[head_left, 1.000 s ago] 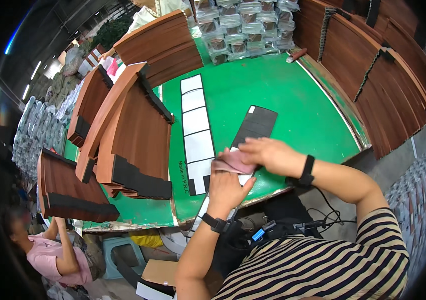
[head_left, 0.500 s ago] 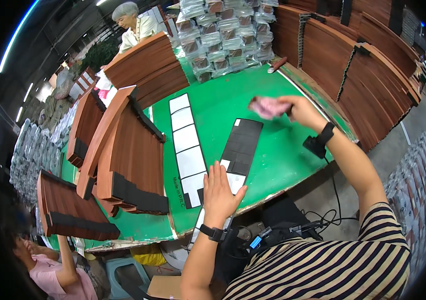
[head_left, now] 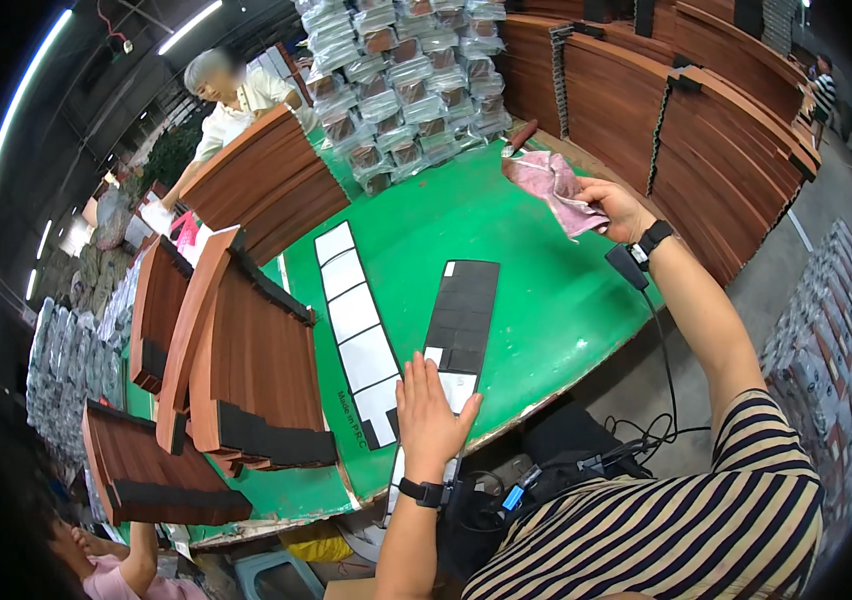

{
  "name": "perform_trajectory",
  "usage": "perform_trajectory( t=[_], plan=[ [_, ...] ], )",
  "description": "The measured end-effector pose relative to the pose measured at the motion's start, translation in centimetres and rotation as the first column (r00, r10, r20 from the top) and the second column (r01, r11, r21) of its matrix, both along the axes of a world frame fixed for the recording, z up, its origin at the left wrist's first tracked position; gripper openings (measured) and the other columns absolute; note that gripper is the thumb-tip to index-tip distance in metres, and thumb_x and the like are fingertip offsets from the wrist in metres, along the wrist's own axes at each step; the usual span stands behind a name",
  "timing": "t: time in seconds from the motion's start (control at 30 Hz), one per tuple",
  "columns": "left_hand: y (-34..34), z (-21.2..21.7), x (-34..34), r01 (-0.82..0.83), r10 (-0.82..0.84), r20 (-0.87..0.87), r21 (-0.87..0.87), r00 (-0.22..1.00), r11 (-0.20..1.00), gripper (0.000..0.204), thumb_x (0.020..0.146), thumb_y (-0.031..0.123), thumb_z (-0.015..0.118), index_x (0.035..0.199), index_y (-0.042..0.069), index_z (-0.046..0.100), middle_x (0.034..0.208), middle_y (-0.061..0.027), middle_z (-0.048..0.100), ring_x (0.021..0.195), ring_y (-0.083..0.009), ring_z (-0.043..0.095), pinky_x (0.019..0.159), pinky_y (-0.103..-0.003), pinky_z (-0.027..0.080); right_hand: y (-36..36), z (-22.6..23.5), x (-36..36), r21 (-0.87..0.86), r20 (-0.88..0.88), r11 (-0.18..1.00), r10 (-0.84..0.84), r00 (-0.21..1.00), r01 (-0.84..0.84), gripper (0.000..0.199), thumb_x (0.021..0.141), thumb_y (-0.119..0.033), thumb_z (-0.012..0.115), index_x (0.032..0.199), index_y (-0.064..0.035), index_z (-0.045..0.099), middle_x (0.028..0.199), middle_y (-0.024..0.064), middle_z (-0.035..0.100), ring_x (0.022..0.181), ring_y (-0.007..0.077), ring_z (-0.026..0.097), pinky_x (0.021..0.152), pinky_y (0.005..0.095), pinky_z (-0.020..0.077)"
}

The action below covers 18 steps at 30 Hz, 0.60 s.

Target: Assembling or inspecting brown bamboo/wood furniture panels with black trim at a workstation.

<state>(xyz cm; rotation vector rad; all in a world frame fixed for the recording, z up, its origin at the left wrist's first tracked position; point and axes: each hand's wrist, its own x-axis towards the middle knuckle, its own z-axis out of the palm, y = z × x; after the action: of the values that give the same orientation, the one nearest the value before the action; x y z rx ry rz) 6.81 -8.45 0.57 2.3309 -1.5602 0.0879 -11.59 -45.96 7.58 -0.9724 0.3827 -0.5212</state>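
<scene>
Pinched in my right hand [head_left: 614, 211] is a crumpled pink cloth [head_left: 549, 187], hanging over the far right part of the green tabletop [head_left: 536, 330]. My left hand [head_left: 430, 412] lies flat, fingers stretched out, on the near end of a dark grey strip [head_left: 465, 310] with small white patches. Just left of that hand is a black strip stencil [head_left: 357, 305] with a row of white panels. Part of the grey strip and the stencil's near corner are covered by my left hand.
Curved brown wooden slats with black ends [head_left: 261, 370] are stacked at the left. Plastic-wrapped bundles [head_left: 401, 95] rise at the far edge, with a brown-handled tool [head_left: 520, 136] beside them. Tall brown boards [head_left: 716, 150] stand at right. Co-workers [head_left: 236, 100] are at far left and near left. Black cables [head_left: 668, 380] hang near my right arm.
My right hand has brought the pink cloth to rest from a blurred motion, and the cloth now hangs more spread out. My left hand stays on the strip. The whole view has shifted slightly.
</scene>
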Motion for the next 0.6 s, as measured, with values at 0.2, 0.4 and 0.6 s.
perform_trajectory(
  t=[0.2,0.4,0.6],
  plan=[
    [0.1,0.4,-0.5,-0.008,0.009,-0.011,0.023,1.0,1.0,0.083,0.082,0.049,0.061,0.136,-0.009,0.038,0.146,-0.027,0.032,0.137,-0.0383,0.029,0.113,-0.048,0.021,-2.5,-0.8,-0.9,0.0,0.056,0.948,-0.317,0.947,0.317,0.029,0.095,-0.016,0.05,0.123,-0.0073,0.052,0.116,0.0078,0.061,0.104,0.018,0.058,0.089,0.0372,0.0481],
    [0.7,-0.2,0.2,0.036,-0.053,-0.11,-0.154,0.993,0.987,0.067,0.083,0.038,0.063,0.133,-0.002,0.044,0.145,-0.023,0.036,0.135,-0.0386,0.033,0.111,-0.052,0.023,-0.6,-7.0,-1.1,-0.388,-0.349,0.816,-0.56,0.751,0.428,0.051,0.089,-0.021,0.059,0.133,-0.0011,0.044,0.133,0.0133,0.049,0.122,0.0269,0.046,0.102,0.0425,0.0361],
    [2.2,1.8,0.3,0.025,-0.031,-0.027,-0.185,0.999,0.982,0.052,0.082,0.023,0.067,0.127,0.001,0.05,0.142,-0.019,0.042,0.132,-0.0354,0.039,0.111,-0.055,0.021,6.8,-4.9,0.6,-0.597,-0.387,0.761,-0.551,0.739,0.254,0.064,0.086,-0.014,0.062,0.142,-0.0001,0.034,0.145,0.0192,0.039,0.134,0.0303,0.037,0.105,0.039,0.0361]
  ],
)
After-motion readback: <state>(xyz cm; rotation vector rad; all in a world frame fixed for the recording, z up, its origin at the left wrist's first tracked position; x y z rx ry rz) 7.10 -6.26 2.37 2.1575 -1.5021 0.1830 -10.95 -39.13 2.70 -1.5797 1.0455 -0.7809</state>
